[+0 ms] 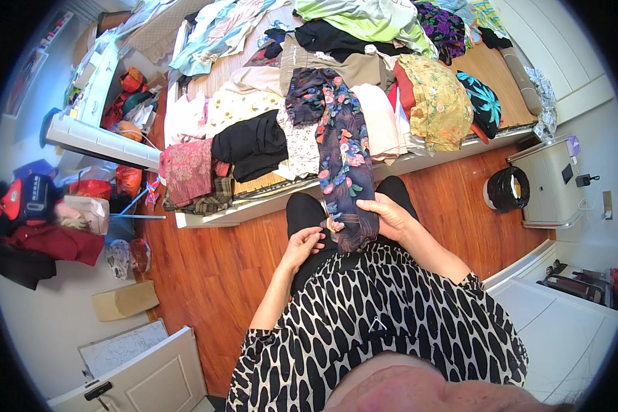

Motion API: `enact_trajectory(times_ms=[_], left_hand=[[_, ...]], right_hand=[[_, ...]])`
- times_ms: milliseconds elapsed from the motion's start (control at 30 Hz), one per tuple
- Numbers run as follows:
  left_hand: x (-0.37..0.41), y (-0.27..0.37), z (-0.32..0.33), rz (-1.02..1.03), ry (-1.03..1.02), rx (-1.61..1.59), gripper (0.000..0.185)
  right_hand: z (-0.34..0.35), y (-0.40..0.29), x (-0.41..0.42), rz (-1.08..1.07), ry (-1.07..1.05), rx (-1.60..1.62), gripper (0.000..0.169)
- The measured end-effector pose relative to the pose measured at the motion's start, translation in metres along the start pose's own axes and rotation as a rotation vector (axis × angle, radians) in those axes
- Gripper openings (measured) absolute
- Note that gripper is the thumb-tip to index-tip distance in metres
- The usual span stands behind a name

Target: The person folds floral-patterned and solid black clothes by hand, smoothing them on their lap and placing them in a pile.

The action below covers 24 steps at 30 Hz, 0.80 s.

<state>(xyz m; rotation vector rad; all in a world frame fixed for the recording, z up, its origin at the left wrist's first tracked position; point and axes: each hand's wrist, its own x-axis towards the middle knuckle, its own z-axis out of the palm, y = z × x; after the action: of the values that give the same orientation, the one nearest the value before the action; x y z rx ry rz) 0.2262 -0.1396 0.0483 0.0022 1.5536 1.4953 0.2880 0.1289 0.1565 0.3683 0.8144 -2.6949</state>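
A dark floral garment [347,154] of thin patterned fabric runs from the bed down over its edge to my lap. At its lower right side my right hand [389,213] grips it, thumb on top and fingers beneath. My left hand [305,246] is at its lower left edge, fingers bent near the cloth; whether they pinch it cannot be told. The garment's upper end lies bunched on the bed beside a folded white floral cloth [299,147]. Left of that are a folded black garment [250,144] and a red patterned one [186,170]. To the right lies a pale pink folded garment [378,121].
A yellow floral garment [438,103] and more clothes cover much of the bed, whose white frame [206,219] is before my knees. A lined bin [510,189] stands right, by a cabinet [548,185]. Bags and a white tower appliance [100,141] are left; a door [159,376] is lower left.
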Motion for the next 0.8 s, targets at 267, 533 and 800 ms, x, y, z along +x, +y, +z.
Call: enact_trajectory(times_ms=[267, 533, 800], left_hand=[[-0.016, 0.095, 0.053, 0.024, -0.173, -0.532, 0.065], [-0.026, 0.129, 0.048, 0.259, -0.337, -0.586, 0.034], [-0.059, 0.140, 0.038, 0.345, -0.546, -0.526, 0.050]], right_hand=[[0.044, -0.009, 0.004, -0.033, -0.008, -0.064, 0.042], [0.062, -0.021, -0.015, -0.106, 0.011, -0.409, 0.036], [0.075, -0.039, -0.031, 0.002, 0.087, -0.018, 0.031]])
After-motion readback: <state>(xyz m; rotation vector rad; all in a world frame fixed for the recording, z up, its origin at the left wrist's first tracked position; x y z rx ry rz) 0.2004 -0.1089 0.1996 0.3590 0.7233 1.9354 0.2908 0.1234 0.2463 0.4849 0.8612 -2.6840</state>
